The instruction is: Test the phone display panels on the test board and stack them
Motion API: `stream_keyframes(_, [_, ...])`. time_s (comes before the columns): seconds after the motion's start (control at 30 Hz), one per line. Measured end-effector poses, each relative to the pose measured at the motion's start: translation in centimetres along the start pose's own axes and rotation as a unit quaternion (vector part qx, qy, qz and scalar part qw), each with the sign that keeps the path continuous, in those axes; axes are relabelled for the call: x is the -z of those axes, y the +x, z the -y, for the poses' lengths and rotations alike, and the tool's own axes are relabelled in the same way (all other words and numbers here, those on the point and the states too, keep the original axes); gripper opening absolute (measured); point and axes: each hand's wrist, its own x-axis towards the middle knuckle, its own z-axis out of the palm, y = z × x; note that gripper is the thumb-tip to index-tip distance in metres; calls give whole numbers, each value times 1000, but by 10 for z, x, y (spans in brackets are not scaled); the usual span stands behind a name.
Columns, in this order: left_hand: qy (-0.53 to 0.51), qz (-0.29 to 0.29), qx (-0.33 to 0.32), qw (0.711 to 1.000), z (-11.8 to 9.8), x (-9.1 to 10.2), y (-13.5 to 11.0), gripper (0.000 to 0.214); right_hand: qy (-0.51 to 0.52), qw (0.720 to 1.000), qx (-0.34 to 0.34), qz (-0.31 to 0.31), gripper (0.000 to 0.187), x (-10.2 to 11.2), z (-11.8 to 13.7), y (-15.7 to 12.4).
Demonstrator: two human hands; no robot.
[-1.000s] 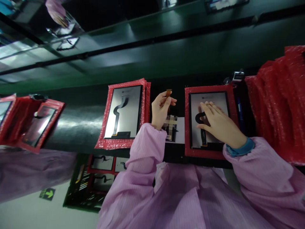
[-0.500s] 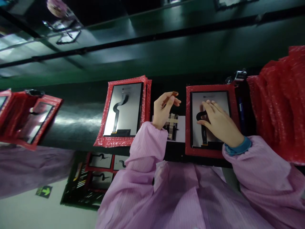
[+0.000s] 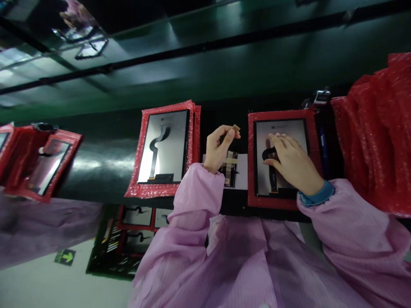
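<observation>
My left hand (image 3: 218,147) is raised between two display panels, its thumb and fingertips pinching a small orange-brown flex connector (image 3: 236,128). My right hand (image 3: 293,164) lies with fingers stretched over the right display panel (image 3: 263,179), which rests on a red bubble-wrap sleeve (image 3: 252,160). Its thumb is beside the curved black flex cable (image 3: 272,177), part of which the hand hides. To the left, another display panel (image 3: 173,149) shows its silver back and S-shaped flex cable (image 3: 154,154), on stacked red sleeves (image 3: 140,145).
Piled red bubble-wrap sleeves (image 3: 372,141) stand at the right, beside a blue pen (image 3: 324,147) and a metal object (image 3: 321,97). Taped dark parts (image 3: 230,171) lie on white paper between the panels. Lower left are a crate (image 3: 109,267) of panels and another person's sleeve (image 3: 64,222).
The flex connector in my left hand has turned, so more of its face shows. My right hand stays on the panel. The whole view has shifted slightly.
</observation>
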Motion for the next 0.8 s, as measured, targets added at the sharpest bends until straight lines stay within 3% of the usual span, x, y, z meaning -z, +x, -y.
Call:
stream_keyframes(0.2, [14, 11, 5, 1000, -2, 0, 0, 39, 39, 999, -3, -16, 58, 0, 0, 1])
stream_keyframes(0.33, [6, 30, 5, 1000, -1, 1, -1, 35, 121, 991, -16, -48, 56, 0, 3, 4])
stream_keyframes(0.53, [94, 88, -64, 990, -3, 2, -1, 34, 340, 939, -36, -48, 83, 4, 21, 3])
stream_keyframes(0.67, [201, 165, -122, 958, -4, 1, -1, 28, 409, 912, 4, -9, 49, 5, 26, 2])
stream_keyframes(0.8, [237, 201, -147, 939, -2, 0, -4, 23, 356, 933, 55, -23, 37, 3, 21, 8])
